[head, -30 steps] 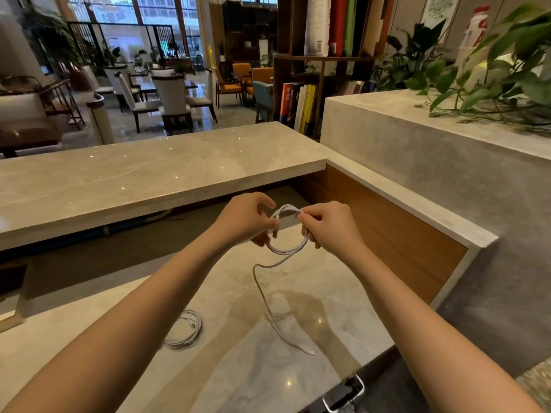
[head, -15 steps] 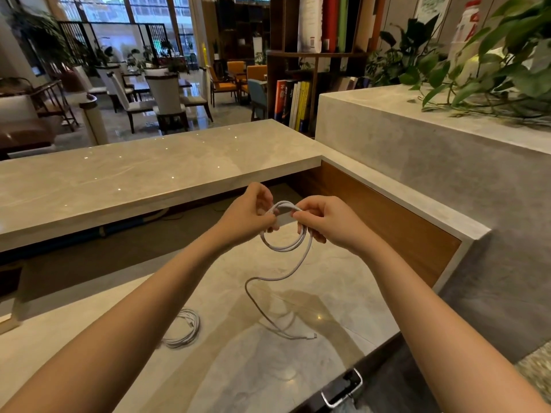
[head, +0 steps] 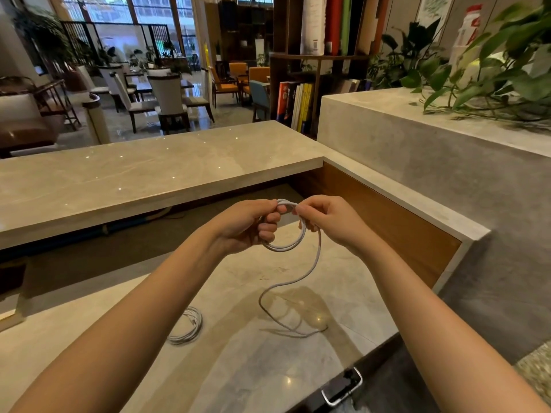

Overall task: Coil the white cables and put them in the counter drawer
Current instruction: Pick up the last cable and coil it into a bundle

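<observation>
Head view: both hands are up over the lower marble worktop (head: 244,362), working one white cable (head: 310,263). The left hand (head: 250,225) is curled closed around the left side of a small loop, with the fingers (head: 268,228) wrapped through it. The right hand (head: 325,219) pinches the top of that same loop between thumb and fingertips, the rest of the hand loosely curled. The loop hangs between the two hands; the loose tail drops off the right side and snakes down onto the worktop, ending near its front edge. A second cable (head: 186,326), already coiled, lies flat on the worktop toward the front left, well apart from the hands. A metal drawer handle (head: 343,389) pokes out just below the front edge.
</observation>
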The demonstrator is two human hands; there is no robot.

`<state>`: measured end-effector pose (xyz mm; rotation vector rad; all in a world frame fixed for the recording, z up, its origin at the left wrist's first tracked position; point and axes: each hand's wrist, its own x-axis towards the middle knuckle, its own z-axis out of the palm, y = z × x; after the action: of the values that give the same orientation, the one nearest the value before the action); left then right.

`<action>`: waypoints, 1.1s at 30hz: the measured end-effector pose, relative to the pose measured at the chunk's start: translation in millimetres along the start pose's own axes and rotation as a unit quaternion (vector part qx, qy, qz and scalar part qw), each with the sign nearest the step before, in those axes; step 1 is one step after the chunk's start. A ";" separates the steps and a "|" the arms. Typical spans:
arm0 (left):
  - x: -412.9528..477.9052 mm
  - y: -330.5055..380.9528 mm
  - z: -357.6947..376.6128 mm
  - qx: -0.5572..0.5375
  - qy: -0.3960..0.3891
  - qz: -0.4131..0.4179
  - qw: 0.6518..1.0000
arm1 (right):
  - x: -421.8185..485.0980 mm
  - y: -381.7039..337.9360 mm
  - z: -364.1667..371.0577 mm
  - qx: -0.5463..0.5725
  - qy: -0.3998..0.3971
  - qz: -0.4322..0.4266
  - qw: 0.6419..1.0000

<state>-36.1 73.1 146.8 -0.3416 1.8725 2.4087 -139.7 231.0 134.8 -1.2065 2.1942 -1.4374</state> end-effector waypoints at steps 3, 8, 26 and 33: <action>-1.1 -0.3 -1.2 -0.093 0.010 -0.019 0.995 | -6.1 5.8 -6.3 0.071 -0.045 0.051 0.995; -3.7 2.8 -5.6 -0.151 -0.012 -0.016 0.988 | -17.8 27.7 -11.1 0.167 -0.039 0.089 0.981; -0.3 -21.3 11.4 0.060 0.148 0.144 0.977 | -21.2 -1.7 25.6 0.381 -0.011 0.193 0.904; 13.8 -33.3 24.7 0.215 0.281 0.206 0.912 | -13.0 -5.8 44.2 0.443 0.060 0.281 0.849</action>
<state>-46.3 104.3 118.0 -0.7249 2.9172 2.1595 -102.2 211.5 115.7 -0.1385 1.3896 -1.8907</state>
